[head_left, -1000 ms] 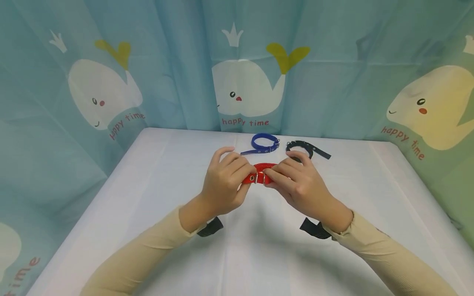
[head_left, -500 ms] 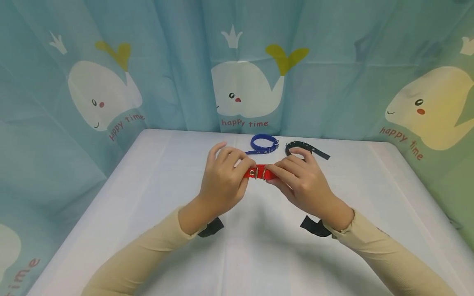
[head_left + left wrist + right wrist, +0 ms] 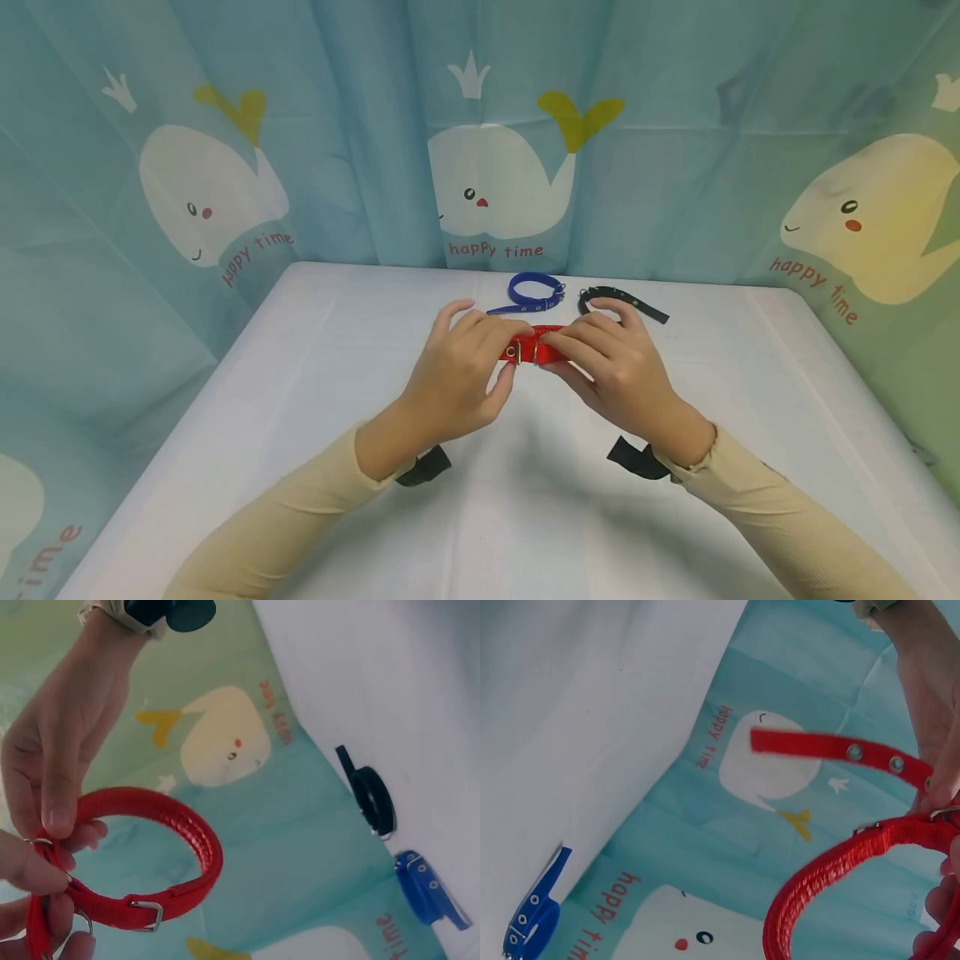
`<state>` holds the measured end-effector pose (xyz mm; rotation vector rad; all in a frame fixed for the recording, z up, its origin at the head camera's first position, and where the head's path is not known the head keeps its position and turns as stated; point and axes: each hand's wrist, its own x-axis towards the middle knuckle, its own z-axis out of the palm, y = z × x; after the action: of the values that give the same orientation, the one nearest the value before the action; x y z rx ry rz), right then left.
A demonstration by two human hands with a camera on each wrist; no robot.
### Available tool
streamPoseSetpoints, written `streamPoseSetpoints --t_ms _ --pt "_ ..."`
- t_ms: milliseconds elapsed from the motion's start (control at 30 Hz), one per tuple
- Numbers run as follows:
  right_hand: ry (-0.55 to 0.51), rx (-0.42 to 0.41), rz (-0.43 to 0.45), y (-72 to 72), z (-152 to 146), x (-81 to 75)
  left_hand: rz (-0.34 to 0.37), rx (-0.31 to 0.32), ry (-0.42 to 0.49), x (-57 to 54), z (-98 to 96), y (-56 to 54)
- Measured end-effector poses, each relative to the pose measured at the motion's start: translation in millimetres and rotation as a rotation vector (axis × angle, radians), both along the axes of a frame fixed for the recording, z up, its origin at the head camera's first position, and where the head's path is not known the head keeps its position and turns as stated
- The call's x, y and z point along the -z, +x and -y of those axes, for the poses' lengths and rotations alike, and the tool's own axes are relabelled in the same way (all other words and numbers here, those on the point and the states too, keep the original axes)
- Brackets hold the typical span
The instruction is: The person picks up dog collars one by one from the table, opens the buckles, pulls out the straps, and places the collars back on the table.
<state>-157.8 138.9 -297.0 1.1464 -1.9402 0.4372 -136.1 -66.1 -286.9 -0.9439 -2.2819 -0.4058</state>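
Left hand [image 3: 455, 375] has shifted its grip along one red collar [image 3: 184, 900], right hand [image 3: 619, 375] gripping too; behind, one blue collar [image 3: 536, 306], one black collar [image 3: 649, 309].

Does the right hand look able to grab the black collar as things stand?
Probably not without letting go first: the right hand is pinching the red collar. Otherwise the way looks free; the black collar lies on the table beyond that hand, its strap end uncovered.

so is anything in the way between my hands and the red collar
Nothing visible: your left hand and right hand both hold the red collar. The blue collar and black collar lie beyond it on the table.
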Motion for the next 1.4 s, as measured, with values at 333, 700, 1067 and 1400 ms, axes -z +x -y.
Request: streamPoseSetpoints --t_ms 333,700,1067,1400 --pt "-0.040 -0.038 0.046 2.2 4.3 -1.0 -0.082 0.019 -0.011 3.4 -2.2 -0.8" --pt "-0.043 -0.072 0.063 2.7 1.0 -5.0 -0.107 0.021 0.039 3.5 -0.6 1.9" --pt "0.000 -0.070 0.048 3.6 0.4 -5.7 -0.131 0.006 0.038 2.8 -2.4 2.5" --pt "0.028 -0.067 0.011 2.0 0.8 -4.5 -0.162 -0.035 -0.027 3.5 -2.6 3.2"
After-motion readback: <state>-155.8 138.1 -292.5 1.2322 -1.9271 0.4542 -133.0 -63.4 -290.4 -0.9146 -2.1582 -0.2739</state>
